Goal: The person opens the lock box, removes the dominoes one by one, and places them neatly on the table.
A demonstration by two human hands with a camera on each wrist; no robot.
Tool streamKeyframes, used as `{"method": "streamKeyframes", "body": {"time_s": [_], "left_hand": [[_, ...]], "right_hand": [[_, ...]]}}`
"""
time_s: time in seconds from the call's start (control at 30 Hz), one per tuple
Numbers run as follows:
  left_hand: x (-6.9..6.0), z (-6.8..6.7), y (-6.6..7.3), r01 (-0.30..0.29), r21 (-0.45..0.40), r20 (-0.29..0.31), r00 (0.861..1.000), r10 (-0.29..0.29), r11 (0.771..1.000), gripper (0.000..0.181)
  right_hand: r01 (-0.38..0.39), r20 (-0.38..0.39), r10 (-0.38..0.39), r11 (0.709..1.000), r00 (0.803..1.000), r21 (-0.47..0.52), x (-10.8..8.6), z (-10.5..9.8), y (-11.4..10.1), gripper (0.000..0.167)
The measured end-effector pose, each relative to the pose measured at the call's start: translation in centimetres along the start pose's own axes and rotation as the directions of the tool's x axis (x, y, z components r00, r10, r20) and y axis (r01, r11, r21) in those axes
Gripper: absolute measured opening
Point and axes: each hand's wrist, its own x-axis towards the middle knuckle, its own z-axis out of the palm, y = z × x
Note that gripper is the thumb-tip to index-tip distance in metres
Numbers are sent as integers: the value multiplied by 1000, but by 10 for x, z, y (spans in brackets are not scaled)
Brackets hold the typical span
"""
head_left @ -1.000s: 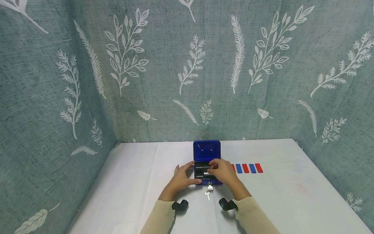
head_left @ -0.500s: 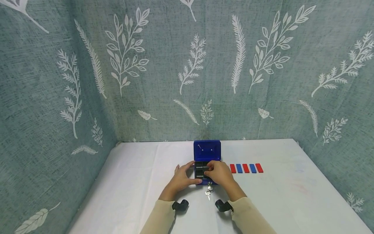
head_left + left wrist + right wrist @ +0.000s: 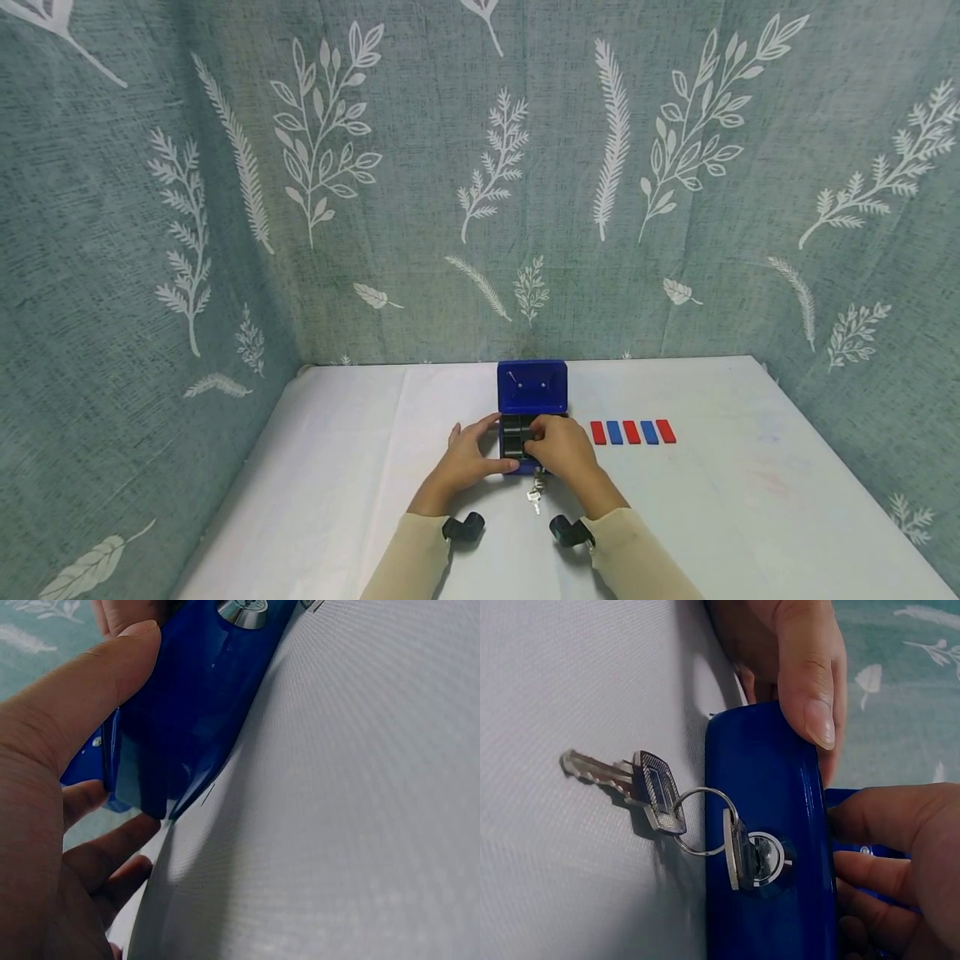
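A small blue cash box (image 3: 532, 386) stands on the table with its lid raised at the back. In it sits a black compartment tray (image 3: 512, 437). My left hand (image 3: 468, 458) grips the box's left end, its thumb over the front top edge and its fingers along the side. Over the tray's right part, my right hand (image 3: 566, 446) reaches down with bent fingers. The fingertips are hidden inside, so what they hold cannot be made out. One key is in the front lock (image 3: 769, 859); a second key (image 3: 656, 791) hangs from its ring onto the cloth.
To the right of the box, several red and blue tiles (image 3: 632, 432) lie in a row, colours alternating. White cloth covers the table (image 3: 750, 500). A green leaf-patterned curtain (image 3: 420, 208) hangs behind and at both sides. Each wrist wears a black camera mount (image 3: 465, 527).
My right hand has shifted slightly left and lower over the tray, covering a pale patch visible a second ago. The left hand and the box have stayed put.
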Motion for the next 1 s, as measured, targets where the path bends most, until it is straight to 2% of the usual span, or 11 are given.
{"method": "streamKeyframes", "body": {"time_s": [0.17, 0.4, 0.53, 0.73, 1.0], "left_hand": [[0, 0, 1, -4, -5, -3, 1000, 3, 1000, 92], [0, -1, 0, -37, -5, -9, 999, 37, 999, 92], [-1, -1, 1, -32, -9, -4, 999, 32, 999, 93], [0, 0, 1, -35, 3, -5, 999, 35, 999, 92], [1, 1, -3, -57, -1, -17, 998, 57, 998, 94]], "right_hand": [[-6, -4, 6, 1000, 1000, 2, 1, 0, -1, 24], [-9, 3, 9, 1000, 1000, 18, 1, -1, -1, 24], [-5, 19, 5, 999, 1000, 37, 1, -2, 2, 23], [34, 29, -36, 997, 999, 72, 0, -4, 5, 13], [98, -1, -99, 994, 995, 46, 0, -4, 9, 6]]}}
